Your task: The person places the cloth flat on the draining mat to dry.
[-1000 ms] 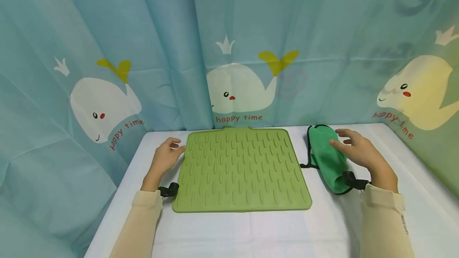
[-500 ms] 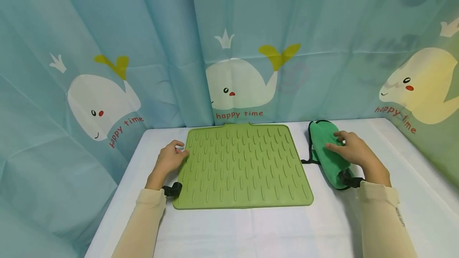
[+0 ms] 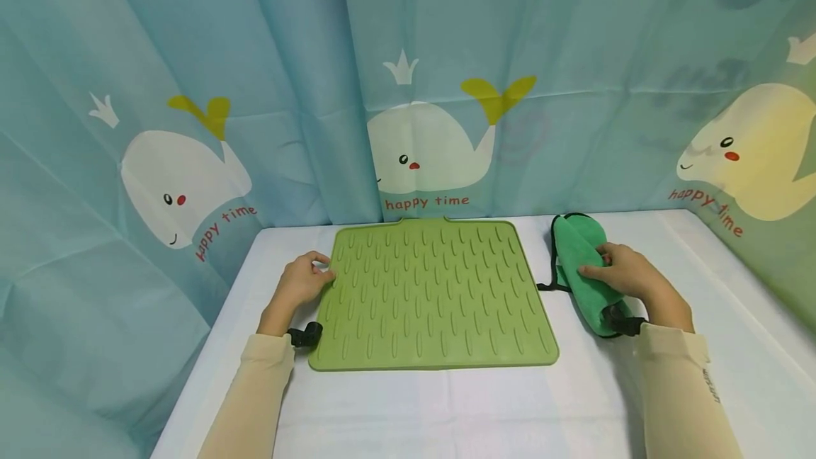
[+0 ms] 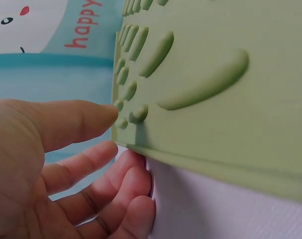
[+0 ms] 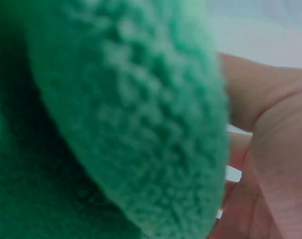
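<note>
A green ridged drying mat lies flat on the white table. At its left edge is my left hand, thumb over the border and fingers loosely bent beside it. In the left wrist view, the thumb overlaps the mat's edge, with the other fingertips down by the tabletop. Right of the mat lies a folded green fleecy towel with black edging. My right hand holds its right side, thumb on top and fingers over the far side. Fluffy towel fabric hides most of those fingers in the right wrist view.
A blue-green curtain with printed whales hangs behind and around the table. From the towel's left side a black strap reaches to the mat's right edge. Each wrist carries a small black camera.
My right hand has come down onto the towel and gripped its side, and the fabric has shifted slightly. My left hand has moved slightly right, to the mat's edge.
</note>
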`<state>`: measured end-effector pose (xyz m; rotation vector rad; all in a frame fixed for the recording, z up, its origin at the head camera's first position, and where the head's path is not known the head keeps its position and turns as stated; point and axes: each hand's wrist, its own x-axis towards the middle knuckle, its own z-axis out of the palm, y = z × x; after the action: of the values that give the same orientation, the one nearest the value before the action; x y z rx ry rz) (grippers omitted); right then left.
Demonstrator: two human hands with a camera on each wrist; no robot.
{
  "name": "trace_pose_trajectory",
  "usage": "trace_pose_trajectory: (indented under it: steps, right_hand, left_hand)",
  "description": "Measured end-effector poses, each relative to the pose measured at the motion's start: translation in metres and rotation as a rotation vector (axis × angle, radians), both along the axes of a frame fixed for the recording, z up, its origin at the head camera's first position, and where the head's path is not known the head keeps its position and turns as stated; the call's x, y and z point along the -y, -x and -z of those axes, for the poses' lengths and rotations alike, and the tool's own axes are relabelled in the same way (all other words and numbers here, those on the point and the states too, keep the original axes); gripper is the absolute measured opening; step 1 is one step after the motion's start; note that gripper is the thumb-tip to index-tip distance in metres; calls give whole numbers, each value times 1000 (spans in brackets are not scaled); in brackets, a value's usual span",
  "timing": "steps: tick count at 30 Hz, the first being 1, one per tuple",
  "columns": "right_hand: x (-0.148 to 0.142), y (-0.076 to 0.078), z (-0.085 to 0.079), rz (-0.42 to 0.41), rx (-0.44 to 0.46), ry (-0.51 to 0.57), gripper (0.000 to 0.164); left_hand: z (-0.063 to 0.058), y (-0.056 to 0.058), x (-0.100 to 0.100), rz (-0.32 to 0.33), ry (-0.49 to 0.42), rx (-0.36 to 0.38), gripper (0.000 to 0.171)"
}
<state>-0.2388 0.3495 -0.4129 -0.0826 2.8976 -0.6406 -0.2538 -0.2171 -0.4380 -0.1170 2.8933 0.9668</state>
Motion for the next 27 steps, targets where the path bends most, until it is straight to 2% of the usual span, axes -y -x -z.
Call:
trace_pose_trajectory:
  steps: [7, 13, 18, 27]
  right_hand:
    - [1, 2, 1, 25, 2, -37, 67]
    - [2, 1, -1, 42, -53, -36, 49]
    - [4, 0, -6, 57, -103, -23, 41]
    - [10, -4, -18, 45, -183, 29, 43]
  left_hand:
    - [-1, -2, 1, 10, 24, -1, 39]
    - [-2, -1, 2, 20, 32, -6, 38]
    - [-1, 0, 2, 25, 34, -20, 38]
    - [0, 0, 4, 33, 45, -33, 37]
